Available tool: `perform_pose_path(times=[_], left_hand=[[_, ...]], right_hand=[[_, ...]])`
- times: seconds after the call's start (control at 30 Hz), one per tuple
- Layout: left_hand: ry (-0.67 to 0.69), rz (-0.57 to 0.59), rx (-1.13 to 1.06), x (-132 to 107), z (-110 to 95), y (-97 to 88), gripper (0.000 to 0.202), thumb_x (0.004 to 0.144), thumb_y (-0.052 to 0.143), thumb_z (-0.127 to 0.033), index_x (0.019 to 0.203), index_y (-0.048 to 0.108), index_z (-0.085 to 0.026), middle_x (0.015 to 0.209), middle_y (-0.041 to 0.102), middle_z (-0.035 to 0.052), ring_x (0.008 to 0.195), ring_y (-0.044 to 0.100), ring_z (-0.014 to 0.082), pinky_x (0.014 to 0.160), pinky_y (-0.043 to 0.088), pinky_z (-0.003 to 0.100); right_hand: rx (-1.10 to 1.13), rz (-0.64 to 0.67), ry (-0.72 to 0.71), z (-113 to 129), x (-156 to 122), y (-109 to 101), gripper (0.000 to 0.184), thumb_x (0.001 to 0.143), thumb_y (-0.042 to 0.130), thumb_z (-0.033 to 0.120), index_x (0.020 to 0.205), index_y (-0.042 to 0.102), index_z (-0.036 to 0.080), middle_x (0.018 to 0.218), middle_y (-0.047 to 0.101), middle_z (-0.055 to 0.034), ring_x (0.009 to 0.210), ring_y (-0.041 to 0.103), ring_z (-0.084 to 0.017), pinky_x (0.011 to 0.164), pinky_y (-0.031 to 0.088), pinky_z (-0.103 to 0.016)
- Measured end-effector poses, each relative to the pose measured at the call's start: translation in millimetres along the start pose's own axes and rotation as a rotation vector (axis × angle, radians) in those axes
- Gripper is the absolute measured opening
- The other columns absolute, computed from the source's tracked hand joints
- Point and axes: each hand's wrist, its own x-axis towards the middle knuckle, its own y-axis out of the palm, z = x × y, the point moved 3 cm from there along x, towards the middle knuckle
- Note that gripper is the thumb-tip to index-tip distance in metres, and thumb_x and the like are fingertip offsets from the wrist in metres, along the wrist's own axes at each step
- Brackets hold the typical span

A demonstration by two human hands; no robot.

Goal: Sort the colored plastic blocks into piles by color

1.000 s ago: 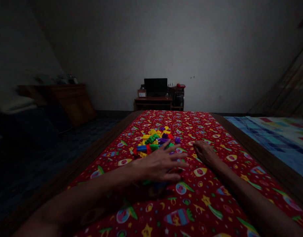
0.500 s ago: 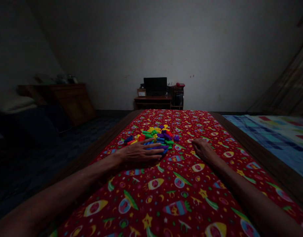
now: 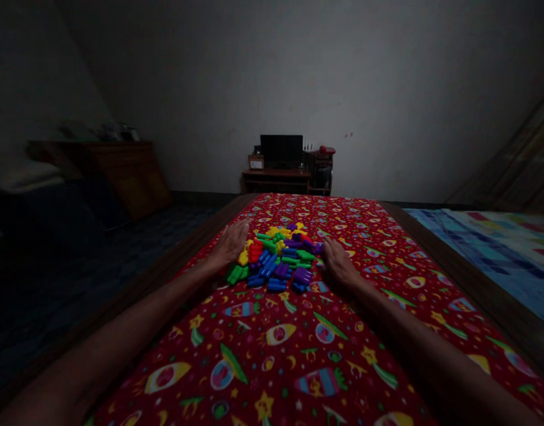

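A heap of small plastic building blocks (image 3: 278,255) in blue, green, yellow, red and purple lies on a red patterned cloth (image 3: 298,355). My left hand (image 3: 229,244) lies flat against the heap's left side, fingers stretched forward. On the right side of the heap rests my right hand (image 3: 336,261), also flat with fingers extended, touching the blocks there. Neither hand holds anything. Both forearms run back toward me along the cloth.
The cloth covers a long surface with a dark wooden border (image 3: 476,284). A chequered mat (image 3: 498,242) lies to the right. At the far wall stand a low desk with a dark screen (image 3: 280,152) and a wooden cabinet (image 3: 121,171) on the left. The room is dim.
My left hand slid from in front of the heap to its left side. My right hand moved left up against the heap. The blocks have been drawn closer together and nearer to me.
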Motion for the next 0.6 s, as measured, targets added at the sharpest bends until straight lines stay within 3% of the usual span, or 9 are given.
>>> perform_pose_path(times=[0.17, 0.3, 0.37, 0.47, 0.6], left_hand=[[-0.113, 0.08, -0.067, -23, 32, 8.0, 0.067, 0.095, 0.009, -0.046, 0.133, 0.053, -0.013, 0.137, 0.058, 0.0111, 0.13, 0.05, 0.0246, 0.112, 0.037, 0.042], [-0.12, 0.074, -0.16, -21, 37, 9.7, 0.063, 0.093, 0.015, -0.047, 0.131, 0.055, -0.017, 0.13, 0.063, 0.0085, 0.129, 0.052, 0.0253, 0.111, 0.037, 0.044], [-0.138, 0.063, -0.208, -16, 40, 7.4, 0.063, 0.093, 0.014, -0.046, 0.13, 0.056, -0.016, 0.13, 0.063, 0.0085, 0.129, 0.052, 0.0258, 0.112, 0.036, 0.045], [-0.165, 0.049, -0.211, -3, 41, 1.7, 0.064, 0.094, 0.012, -0.043, 0.13, 0.056, -0.014, 0.136, 0.059, 0.0102, 0.129, 0.051, 0.0261, 0.113, 0.035, 0.043], [-0.095, 0.093, -0.162, 34, 29, 2.3, 0.061, 0.094, 0.019, -0.045, 0.127, 0.06, -0.014, 0.136, 0.06, 0.0098, 0.13, 0.05, 0.026, 0.113, 0.033, 0.04]], right_hand=[[0.15, 0.046, 0.139, 59, 19, 70, 0.058, 0.099, 0.023, 0.045, 0.136, 0.052, 0.01, 0.14, 0.051, -0.0186, 0.136, 0.039, -0.033, 0.113, 0.026, -0.051], [0.301, 0.066, 0.063, 95, 14, 91, 0.054, 0.098, 0.03, 0.05, 0.134, 0.056, 0.02, 0.141, 0.053, -0.0109, 0.138, 0.037, -0.031, 0.115, 0.025, -0.05], [0.363, 0.092, 0.01, 104, 11, 83, 0.053, 0.097, 0.03, 0.053, 0.13, 0.06, 0.023, 0.135, 0.059, -0.0076, 0.134, 0.044, -0.03, 0.112, 0.032, -0.049], [0.401, 0.049, -0.047, 94, 7, 47, 0.048, 0.095, 0.037, 0.052, 0.119, 0.067, 0.024, 0.118, 0.07, -0.0059, 0.114, 0.061, -0.026, 0.098, 0.046, -0.041], [0.28, -0.03, 0.026, 35, -6, -17, 0.038, 0.089, 0.045, 0.044, 0.094, 0.074, 0.019, 0.087, 0.075, -0.0066, 0.082, 0.069, -0.022, 0.075, 0.051, -0.032]])
